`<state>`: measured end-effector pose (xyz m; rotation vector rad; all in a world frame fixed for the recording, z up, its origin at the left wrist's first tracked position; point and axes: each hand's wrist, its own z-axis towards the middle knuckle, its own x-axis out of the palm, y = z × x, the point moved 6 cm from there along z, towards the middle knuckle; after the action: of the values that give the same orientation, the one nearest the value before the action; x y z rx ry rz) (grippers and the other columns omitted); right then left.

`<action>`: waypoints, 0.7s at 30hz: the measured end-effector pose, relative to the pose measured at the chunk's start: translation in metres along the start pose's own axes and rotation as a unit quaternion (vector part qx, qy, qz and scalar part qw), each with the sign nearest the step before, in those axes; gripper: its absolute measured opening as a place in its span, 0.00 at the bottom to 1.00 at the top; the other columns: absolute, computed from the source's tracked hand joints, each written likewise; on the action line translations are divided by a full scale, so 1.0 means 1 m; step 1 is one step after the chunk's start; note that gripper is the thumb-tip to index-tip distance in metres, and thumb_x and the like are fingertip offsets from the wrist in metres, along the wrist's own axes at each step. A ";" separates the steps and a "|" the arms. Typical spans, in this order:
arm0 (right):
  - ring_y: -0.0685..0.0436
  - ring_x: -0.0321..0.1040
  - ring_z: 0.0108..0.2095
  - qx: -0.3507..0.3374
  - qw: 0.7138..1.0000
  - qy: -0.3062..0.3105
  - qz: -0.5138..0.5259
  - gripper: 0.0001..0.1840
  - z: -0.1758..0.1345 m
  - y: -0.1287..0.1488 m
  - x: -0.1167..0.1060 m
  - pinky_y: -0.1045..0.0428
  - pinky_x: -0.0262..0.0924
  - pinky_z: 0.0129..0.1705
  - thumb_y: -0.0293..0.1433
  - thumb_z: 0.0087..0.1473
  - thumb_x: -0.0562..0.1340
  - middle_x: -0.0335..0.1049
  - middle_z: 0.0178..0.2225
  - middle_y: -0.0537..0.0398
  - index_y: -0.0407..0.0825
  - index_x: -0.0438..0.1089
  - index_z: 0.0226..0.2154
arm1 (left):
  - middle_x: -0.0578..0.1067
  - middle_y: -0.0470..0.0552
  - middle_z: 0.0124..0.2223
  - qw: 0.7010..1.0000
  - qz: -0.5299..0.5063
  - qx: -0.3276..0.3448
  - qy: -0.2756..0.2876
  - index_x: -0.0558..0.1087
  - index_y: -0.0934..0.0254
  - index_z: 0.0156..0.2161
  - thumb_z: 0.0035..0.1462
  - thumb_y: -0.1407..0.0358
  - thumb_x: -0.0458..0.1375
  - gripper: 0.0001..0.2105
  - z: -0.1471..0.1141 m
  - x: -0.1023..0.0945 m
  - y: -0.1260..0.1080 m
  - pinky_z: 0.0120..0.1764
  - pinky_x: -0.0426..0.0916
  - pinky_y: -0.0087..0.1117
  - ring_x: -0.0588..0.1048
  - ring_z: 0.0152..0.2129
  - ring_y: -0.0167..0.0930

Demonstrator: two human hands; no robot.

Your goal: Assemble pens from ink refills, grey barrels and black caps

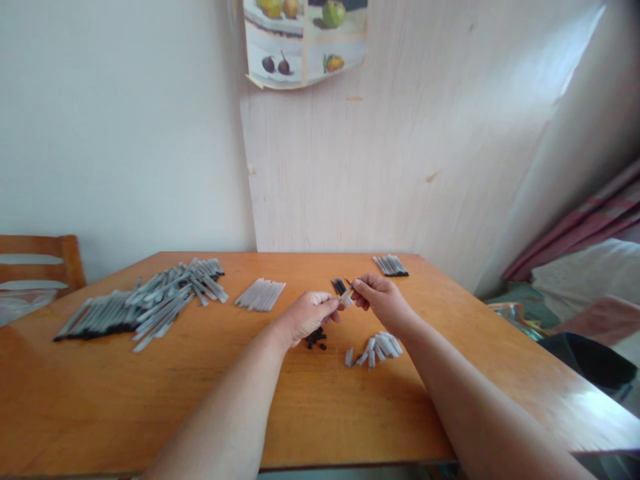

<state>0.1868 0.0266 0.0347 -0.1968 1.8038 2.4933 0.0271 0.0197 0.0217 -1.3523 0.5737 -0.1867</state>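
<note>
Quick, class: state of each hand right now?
Left hand: closed, holding a thin stick.
Right hand: closed, pinching at the stick's other end.

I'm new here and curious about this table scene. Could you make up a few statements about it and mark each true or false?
1. The bare left hand and bare right hand meet at a thin pale stick. True.
2. On the orange-brown wooden table, small black cylindrical pieces lie left of short whitish tubes. True.
3. No artwork hangs above the table. False: a paper sheet of painted fruit hangs on the pale wall.
4. The table's biggest heap is on its right side. False: the big heap of long whitish sticks lies on its left.
5. A row of whitish sticks with black ends lies near the table's far right corner. True.
</note>
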 end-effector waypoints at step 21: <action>0.55 0.56 0.18 0.001 0.998 -0.027 0.048 0.17 0.000 0.000 -0.001 0.56 0.49 0.21 0.44 0.51 0.61 0.67 0.21 0.57 0.47 0.65 0.25 | 0.74 0.52 0.28 0.999 -0.035 -0.019 0.000 0.74 0.69 0.38 0.56 0.50 0.51 0.22 0.001 0.001 0.004 0.32 0.60 0.29 0.69 0.25 0.27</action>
<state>0.1883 0.0266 0.0348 -0.0431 1.8357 2.5334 0.0278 0.0212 0.0181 -1.4107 0.5332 -0.2331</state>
